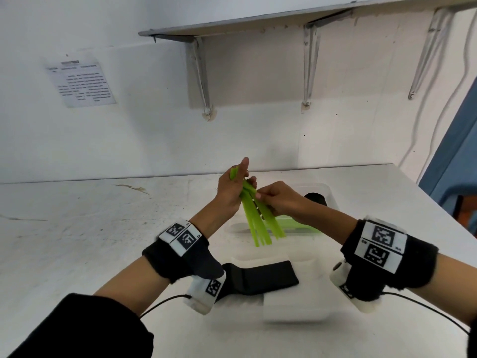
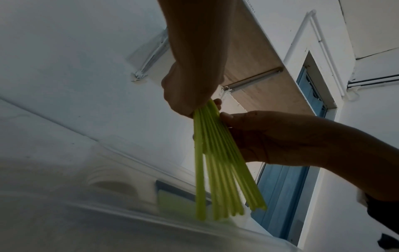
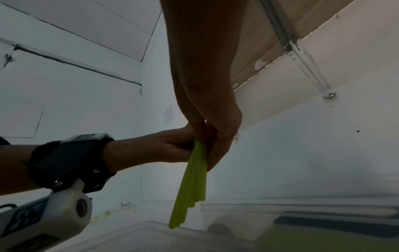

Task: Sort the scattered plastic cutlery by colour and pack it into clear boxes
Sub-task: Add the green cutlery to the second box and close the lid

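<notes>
A bundle of green plastic cutlery point(image 1: 258, 223) hangs in the air, its handles fanned downward. My left hand point(image 1: 237, 182) grips the bundle's upper end. From the right, my right hand point(image 1: 268, 196) pinches the same pieces just below. The bundle hangs over a clear box point(image 1: 327, 188) with more green cutlery point(image 1: 296, 226) lying in it. In the left wrist view the green bundle point(image 2: 215, 162) drops from my left hand point(image 2: 190, 95), and my right hand point(image 2: 259, 133) holds its side. In the right wrist view my right hand point(image 3: 213, 122) and left hand point(image 3: 172, 148) meet on the green bundle point(image 3: 192, 184).
A second clear box point(image 1: 296, 306) near me holds black cutlery point(image 1: 258, 276). A black item point(image 1: 316, 198) lies in the far box. The white table point(image 1: 90, 228) meets the wall behind. A shelf on brackets point(image 1: 258, 24) hangs above. Cables run from both wrist cameras.
</notes>
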`<state>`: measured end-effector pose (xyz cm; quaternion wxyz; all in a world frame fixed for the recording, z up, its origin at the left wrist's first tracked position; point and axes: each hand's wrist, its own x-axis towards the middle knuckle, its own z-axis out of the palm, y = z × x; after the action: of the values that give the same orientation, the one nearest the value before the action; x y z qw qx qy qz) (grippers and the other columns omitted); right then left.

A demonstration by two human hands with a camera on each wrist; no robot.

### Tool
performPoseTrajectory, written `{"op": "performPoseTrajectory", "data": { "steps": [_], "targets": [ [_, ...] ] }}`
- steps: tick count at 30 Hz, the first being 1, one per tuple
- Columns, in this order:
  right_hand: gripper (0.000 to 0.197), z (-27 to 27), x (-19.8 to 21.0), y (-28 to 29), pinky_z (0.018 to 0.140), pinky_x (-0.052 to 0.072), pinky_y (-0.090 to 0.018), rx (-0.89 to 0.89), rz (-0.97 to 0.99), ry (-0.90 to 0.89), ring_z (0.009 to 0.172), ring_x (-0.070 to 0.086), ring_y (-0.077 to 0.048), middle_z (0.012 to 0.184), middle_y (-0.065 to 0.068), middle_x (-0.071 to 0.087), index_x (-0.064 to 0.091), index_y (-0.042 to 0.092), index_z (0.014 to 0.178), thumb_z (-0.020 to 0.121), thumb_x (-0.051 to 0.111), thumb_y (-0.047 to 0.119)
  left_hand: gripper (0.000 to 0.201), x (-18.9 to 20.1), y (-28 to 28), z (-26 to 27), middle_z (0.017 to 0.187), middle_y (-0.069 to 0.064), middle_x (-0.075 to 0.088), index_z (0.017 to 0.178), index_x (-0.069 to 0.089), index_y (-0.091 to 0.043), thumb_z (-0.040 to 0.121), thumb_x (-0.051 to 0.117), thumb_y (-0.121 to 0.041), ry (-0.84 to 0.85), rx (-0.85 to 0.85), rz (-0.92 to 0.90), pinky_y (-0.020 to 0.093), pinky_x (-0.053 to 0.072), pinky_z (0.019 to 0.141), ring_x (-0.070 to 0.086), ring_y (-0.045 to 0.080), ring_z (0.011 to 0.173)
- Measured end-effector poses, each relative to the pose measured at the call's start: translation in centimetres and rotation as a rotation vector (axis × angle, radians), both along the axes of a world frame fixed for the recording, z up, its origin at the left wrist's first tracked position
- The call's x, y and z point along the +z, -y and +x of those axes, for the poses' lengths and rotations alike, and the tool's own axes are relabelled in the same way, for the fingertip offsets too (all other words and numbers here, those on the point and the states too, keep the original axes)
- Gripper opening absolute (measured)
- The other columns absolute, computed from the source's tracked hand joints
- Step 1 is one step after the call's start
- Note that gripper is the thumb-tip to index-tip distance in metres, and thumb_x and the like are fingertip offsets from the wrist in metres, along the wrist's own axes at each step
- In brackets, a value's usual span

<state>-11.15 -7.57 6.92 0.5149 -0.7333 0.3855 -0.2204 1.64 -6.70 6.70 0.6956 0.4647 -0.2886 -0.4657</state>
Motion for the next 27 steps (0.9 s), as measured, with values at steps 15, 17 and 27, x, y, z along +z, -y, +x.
{"op": "performPoseTrajectory", "data": {
  "steps": [15,17,27],
  "targets": [
    [0.022,-0.7,-0.2,0.7,0.089,0.046,-0.031,0.191,0.201,-0.029,0.095,0.063,-0.014,0.106,-0.003,0.068,0.062,0.012,0.109,0.093,0.054,0.025,0.009,0.9,-0.5,-0.4,0.062,-0.002,0.049,0.088,0.06,-0.014,0.092,0.055,-0.008,-0.006,-0.069,-0.037,0.016,0.044,0.05,0.047,0.005,0.05],
    [0.02,-1.0,0.1,0.7,0.089,0.051,-0.031,0.229,0.32,0.013,0.093,0.065,-0.018,0.103,-0.005,0.068,0.06,0.012,0.109,0.092,0.054,0.021,0.009,1.1,-0.9,-0.3,0.076,0.0,0.052,0.09,0.06,-0.014,0.094,0.053,-0.011,0.064,-0.162,-0.027,0.018,0.047,0.058,0.05,0.008,0.064],
    [0.027,-3.4,-0.3,0.2,0.063,0.044,-0.014,0.085,-0.169,-0.275,0.07,0.055,-0.006,0.078,0.005,0.064,0.07,0.015,0.1,0.078,0.073,0.03,0.017,-0.7,-4.1,4.2,0.099,0.002,0.064,0.101,0.066,-0.019,0.086,0.065,-0.012,0.703,-0.381,0.094,0.019,0.054,0.077,0.065,0.007,0.086]
  ]
}}
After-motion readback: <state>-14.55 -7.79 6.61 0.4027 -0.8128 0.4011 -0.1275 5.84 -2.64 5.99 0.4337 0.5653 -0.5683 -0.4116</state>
